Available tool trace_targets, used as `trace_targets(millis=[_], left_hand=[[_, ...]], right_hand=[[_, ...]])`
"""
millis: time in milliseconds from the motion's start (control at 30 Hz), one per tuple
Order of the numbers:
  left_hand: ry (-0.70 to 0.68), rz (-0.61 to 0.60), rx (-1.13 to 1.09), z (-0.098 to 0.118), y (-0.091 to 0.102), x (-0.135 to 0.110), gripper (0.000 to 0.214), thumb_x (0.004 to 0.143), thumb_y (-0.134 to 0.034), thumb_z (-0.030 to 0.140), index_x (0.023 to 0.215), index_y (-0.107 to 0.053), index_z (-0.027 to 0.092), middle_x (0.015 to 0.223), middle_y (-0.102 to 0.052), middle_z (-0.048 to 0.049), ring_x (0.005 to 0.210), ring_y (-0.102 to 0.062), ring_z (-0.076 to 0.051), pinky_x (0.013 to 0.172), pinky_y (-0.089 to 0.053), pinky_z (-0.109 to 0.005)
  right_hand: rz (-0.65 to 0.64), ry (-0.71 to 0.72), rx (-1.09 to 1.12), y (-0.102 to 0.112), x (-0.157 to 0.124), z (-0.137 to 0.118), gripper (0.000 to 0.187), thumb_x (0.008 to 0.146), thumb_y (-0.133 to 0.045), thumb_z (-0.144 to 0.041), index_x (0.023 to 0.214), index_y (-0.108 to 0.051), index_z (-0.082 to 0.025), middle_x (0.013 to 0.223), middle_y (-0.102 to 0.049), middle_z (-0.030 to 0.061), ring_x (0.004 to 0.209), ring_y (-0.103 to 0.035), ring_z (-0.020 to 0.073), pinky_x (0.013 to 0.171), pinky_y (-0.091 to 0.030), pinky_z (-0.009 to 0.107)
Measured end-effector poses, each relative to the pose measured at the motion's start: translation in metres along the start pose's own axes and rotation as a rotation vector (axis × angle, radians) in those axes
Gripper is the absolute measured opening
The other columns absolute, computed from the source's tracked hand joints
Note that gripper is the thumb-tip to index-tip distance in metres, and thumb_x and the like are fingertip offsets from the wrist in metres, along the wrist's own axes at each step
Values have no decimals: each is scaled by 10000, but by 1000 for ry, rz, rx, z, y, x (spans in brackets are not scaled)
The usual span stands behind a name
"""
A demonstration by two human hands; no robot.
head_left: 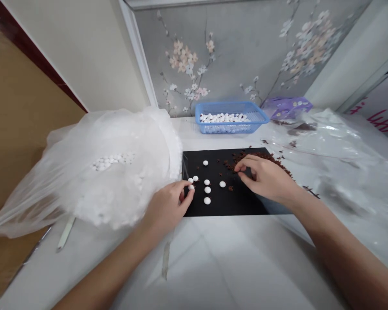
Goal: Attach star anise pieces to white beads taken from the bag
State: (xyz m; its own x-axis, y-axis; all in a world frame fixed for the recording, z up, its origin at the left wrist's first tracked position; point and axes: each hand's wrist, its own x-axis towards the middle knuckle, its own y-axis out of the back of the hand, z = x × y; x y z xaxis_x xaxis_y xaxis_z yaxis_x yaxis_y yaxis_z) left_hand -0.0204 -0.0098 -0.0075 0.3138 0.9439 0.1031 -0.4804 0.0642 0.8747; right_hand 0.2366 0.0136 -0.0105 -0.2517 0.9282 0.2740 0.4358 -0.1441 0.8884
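Note:
A black mat [226, 206] lies on the white table. Several small white round pieces [207, 190] sit on its left half. A pile of small brown star-shaped bits [245, 156] lies on its far right part. My left hand [168, 204] rests at the mat's left edge, its fingertips pinched on one white piece [191, 187]. My right hand [265, 176] hovers over the brown pile with thumb and forefinger pinched together; what they hold is too small to make out.
A large clear plastic bag [93, 181] full of white pieces fills the left of the table. A blue basket [229, 116] with white pieces stands at the back. Crumpled clear plastic [336, 150] and a purple bag [287, 106] lie on the right.

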Motion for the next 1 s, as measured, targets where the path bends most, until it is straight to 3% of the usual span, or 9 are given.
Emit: trace_targets(millis=[133, 233, 333, 433, 567, 633, 767, 833, 1000], left_hand=[[33, -58, 2, -3, -3, 1, 327, 845, -403, 374, 1031, -611, 203, 636, -549, -8, 571, -487, -153, 570, -334, -268], [-9, -1, -25, -1, -6, -1, 333, 848, -411, 351, 1075, -599, 196, 698, -590, -18, 580, -494, -146, 601, -352, -267], [-99, 160, -39, 4, 1, -4, 294, 840, -438, 323, 1032, -625, 201, 701, -605, -26, 556, -489, -131, 605, -357, -258], [-122, 356, 92, 6, 25, -7, 242, 807, -489, 317, 948, -666, 232, 659, -607, -26, 566, -494, -141, 606, -344, -264], [150, 699, 368, -4, 71, -4, 258, 826, -446, 324, 964, -638, 221, 772, -602, -25, 669, -498, -165, 648, -341, -287], [268, 635, 491, -19, 87, 0, 297, 853, -374, 318, 1009, -604, 213, 837, -591, -33, 805, -517, -204, 645, -341, -292], [439, 195, 603, -57, 94, 10, 360, 828, -376, 360, 1071, -582, 193, 1045, -604, -93, 963, -514, -296, 647, -368, -332], [534, 58, 548, -70, 90, 12, 358, 807, -393, 368, 1048, -601, 205, 1056, -623, -104, 945, -546, -304, 645, -380, -342], [506, 72, 460, -77, 81, 14, 322, 797, -374, 339, 954, -628, 219, 978, -661, -99, 872, -586, -292, 616, -378, -334]], right_hand=[[-122, 32, 29, -1, -1, 1, 114, 721, -499, -158, 773, -594, -195, 799, -588, 12, 594, -516, 112, 530, -390, 236], [-164, 70, 81, -2, -1, -4, 65, 735, -528, -212, 748, -587, -189, 762, -579, 13, 593, -516, 110, 518, -389, 226], [-176, 90, 87, -5, -1, -7, 78, 752, -550, -254, 769, -591, -190, 769, -584, 14, 598, -534, 115, 514, -402, 227], [-97, 94, 56, -11, -1, -9, 187, 836, -452, -215, 955, -597, -205, 909, -599, 34, 676, -586, 130, 571, -448, 247], [-46, 148, -29, -21, -3, -8, 317, 889, -361, -178, 1127, -560, -247, 1080, -572, 41, 762, -617, 146, 601, -480, 267], [-63, 162, -72, -25, -4, -7, 305, 890, -378, -198, 1119, -573, -252, 1095, -572, 35, 744, -621, 146, 575, -481, 267], [-38, 141, -117, -29, -4, -5, 262, 890, -402, -228, 1069, -595, -234, 1081, -588, 28, 784, -626, 157, 588, -484, 265], [-12, 123, -134, -30, -4, -4, 229, 883, -422, -241, 1018, -605, -221, 1053, -599, 27, 789, -626, 162, 582, -479, 263], [13, 96, -146, -33, -4, -3, 178, 871, -445, -260, 903, -611, -205, 975, -614, 26, 742, -625, 156, 536, -456, 252]])
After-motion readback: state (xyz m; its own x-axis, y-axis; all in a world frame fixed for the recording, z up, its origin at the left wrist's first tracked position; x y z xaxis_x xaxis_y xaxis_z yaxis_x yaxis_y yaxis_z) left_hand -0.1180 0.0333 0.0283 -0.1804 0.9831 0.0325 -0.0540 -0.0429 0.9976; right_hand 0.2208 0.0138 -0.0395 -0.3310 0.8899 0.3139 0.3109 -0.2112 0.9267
